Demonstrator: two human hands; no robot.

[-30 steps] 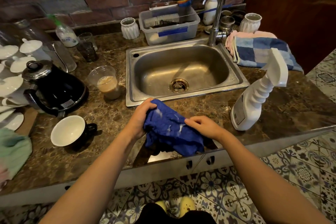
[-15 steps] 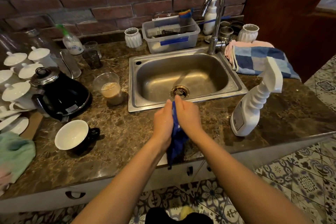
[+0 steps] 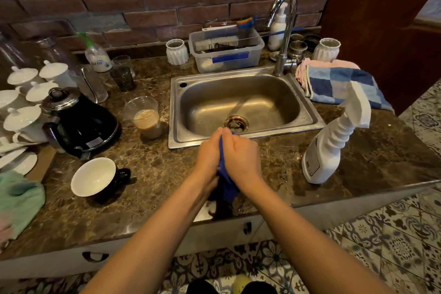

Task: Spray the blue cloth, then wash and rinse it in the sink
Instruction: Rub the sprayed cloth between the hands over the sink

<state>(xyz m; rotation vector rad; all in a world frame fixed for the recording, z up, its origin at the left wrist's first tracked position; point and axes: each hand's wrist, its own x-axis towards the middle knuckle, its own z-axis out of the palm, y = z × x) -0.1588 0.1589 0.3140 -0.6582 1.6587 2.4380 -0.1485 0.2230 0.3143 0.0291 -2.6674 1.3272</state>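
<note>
Blue cloth [image 3: 224, 174], one, is pinched upright between both palms, left hand [image 3: 208, 155] and right hand [image 3: 242, 157] with fingers [image 3: 235, 141] clenched on it, long axis hanging to the surface [image 3: 155, 188]; one sink [image 3: 241, 100] lies just beyond both, one spray bottle [image 3: 327, 150] rightward.

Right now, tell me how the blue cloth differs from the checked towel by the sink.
The blue cloth is one solid dark blue; the checked towel is patched in light and dark blue squares. The blue cloth is bunched and squeezed between the left hand and right hand above the counter's front; the checked towel lies spread, untouched, right of the sink, on a pink cloth. Both are blue fabric.
</note>
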